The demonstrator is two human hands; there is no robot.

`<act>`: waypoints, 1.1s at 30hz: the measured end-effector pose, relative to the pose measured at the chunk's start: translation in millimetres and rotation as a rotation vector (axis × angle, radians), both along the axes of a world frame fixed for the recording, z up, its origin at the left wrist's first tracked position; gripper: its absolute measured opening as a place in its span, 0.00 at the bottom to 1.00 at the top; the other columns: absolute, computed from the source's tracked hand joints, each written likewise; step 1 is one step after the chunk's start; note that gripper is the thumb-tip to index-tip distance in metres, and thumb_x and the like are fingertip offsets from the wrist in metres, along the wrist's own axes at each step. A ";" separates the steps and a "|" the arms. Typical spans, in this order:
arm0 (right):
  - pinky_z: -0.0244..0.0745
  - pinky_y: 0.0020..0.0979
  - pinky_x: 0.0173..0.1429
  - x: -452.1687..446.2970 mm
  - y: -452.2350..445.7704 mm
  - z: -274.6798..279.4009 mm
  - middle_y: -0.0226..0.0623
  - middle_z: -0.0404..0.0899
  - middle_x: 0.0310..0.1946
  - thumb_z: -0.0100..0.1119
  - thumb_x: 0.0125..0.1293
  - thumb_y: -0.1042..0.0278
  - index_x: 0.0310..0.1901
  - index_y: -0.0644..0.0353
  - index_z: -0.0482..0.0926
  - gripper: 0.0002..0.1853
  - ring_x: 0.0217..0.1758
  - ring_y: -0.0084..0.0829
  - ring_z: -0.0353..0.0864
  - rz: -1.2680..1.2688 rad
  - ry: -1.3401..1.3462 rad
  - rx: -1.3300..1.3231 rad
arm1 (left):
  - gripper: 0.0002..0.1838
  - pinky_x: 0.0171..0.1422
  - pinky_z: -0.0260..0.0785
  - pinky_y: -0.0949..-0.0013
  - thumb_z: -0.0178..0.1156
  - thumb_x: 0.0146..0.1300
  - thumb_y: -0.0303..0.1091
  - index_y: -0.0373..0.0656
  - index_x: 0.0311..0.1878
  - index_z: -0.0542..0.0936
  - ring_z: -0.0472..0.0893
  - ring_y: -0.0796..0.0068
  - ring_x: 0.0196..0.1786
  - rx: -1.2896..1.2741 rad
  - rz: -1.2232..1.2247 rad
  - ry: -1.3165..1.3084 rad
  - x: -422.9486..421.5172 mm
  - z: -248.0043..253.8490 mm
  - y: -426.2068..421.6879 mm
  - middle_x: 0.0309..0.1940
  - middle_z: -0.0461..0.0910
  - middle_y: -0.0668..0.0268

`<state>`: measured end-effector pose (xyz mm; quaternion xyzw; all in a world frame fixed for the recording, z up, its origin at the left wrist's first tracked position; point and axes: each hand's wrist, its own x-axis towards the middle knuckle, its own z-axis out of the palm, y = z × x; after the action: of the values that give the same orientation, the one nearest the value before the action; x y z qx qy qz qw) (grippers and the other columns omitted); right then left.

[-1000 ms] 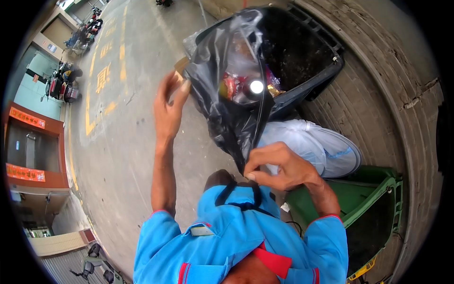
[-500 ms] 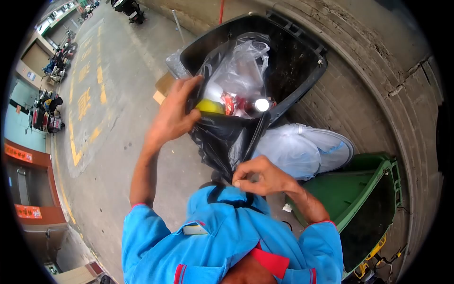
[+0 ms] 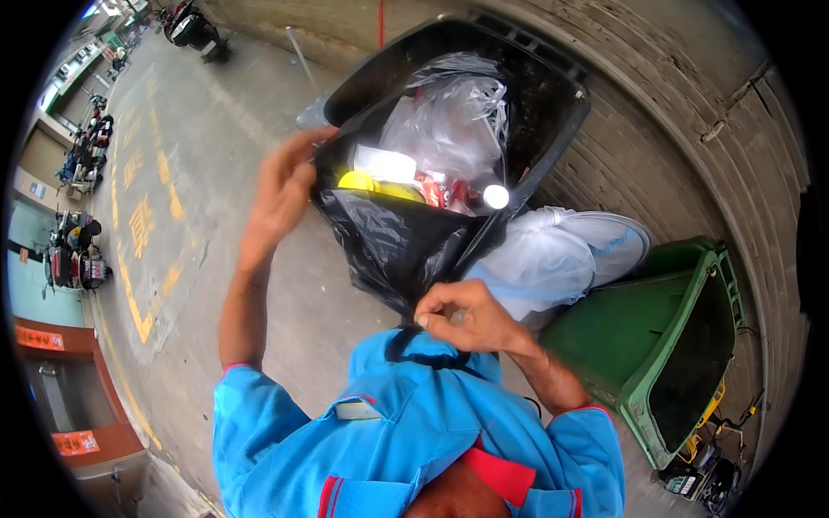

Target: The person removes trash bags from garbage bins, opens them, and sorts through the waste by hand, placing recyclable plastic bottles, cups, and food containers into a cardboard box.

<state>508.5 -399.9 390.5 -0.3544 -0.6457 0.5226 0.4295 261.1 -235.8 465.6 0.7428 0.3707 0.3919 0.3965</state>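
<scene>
Gaping at upper centre, a dark bin [image 3: 553, 142] dwarfs a green bin [image 3: 604, 332] at right. A black plastic bag [image 3: 401, 246] sags over the dark bin's near side, its mouth open. Inside are crumpled clear plastic [image 3: 445, 129], a white-capped bottle [image 3: 484, 198] and yellow items [image 3: 371, 184]. The left hand [image 3: 281, 190] reaches the bag's left edge, too blurred to tell whether its fingers grip. The right hand [image 3: 471, 315] has fingers pinched together on the bag's lower corner.
</scene>
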 end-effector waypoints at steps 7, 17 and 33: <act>0.71 0.21 0.30 -7.9 1.7 0.3 0.30 0.81 0.26 0.61 0.59 0.75 0.34 0.65 0.81 0.03 0.26 0.16 0.77 -0.015 -0.011 -0.082 | 0.32 0.67 0.67 0.70 0.42 0.51 0.13 0.35 0.63 0.71 0.74 0.69 0.61 -0.309 0.171 -0.343 -5.3 -89.2 -3.8 0.59 0.74 0.60; 0.72 0.22 0.33 -10.6 11.6 9.6 0.30 0.81 0.26 0.60 0.60 0.76 0.34 0.66 0.80 0.03 0.28 0.17 0.77 -0.004 0.024 -0.144 | 0.29 0.71 0.58 0.59 0.57 0.45 0.22 0.37 0.57 0.77 0.71 0.60 0.65 0.125 -0.076 -0.074 -4.8 -31.6 -27.0 0.56 0.77 0.57; 0.67 0.23 0.27 37.7 29.4 78.2 0.38 0.78 0.25 0.58 0.58 0.80 0.32 0.70 0.79 0.02 0.24 0.22 0.77 -0.132 0.066 -0.019 | 0.25 0.38 0.74 0.70 0.72 0.53 0.51 0.38 0.41 0.81 0.81 0.73 0.34 0.144 0.035 0.336 29.6 23.8 52.1 0.31 0.80 0.62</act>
<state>546.2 -370.6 468.7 -0.3827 -0.6015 0.5106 0.4807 290.7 -183.7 489.4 0.8178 0.4154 0.2947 0.2680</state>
